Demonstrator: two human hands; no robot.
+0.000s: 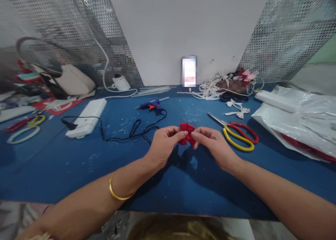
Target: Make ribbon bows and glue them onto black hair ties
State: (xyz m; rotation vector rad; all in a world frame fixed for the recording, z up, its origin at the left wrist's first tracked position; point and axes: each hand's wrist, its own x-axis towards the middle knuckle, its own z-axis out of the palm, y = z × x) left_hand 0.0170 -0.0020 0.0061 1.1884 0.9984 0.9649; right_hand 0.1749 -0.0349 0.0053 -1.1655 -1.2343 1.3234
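A small red ribbon bow (184,127) is held up between both hands, above the blue table (110,173). My left hand (165,142) pinches its left side between thumb and fingers. On the other side, my right hand (210,142) grips the bow's right part with thumb and fingertips. The fingertips cover part of the ribbon's middle. Just right of my right hand lie scissors (228,126) with one red and one yellow handle, blades pointing up and left. Beyond my left hand rests a blue glue gun (152,105) with a clear stick in its back.
A white power strip (88,117) and a black cord lie at left, near a handbag (73,80). Clear glue sticks (152,90) and a lit phone (189,72) are at the back. White ribbons (214,87), small bows (240,111) and a plastic bag (309,117) occupy the right.
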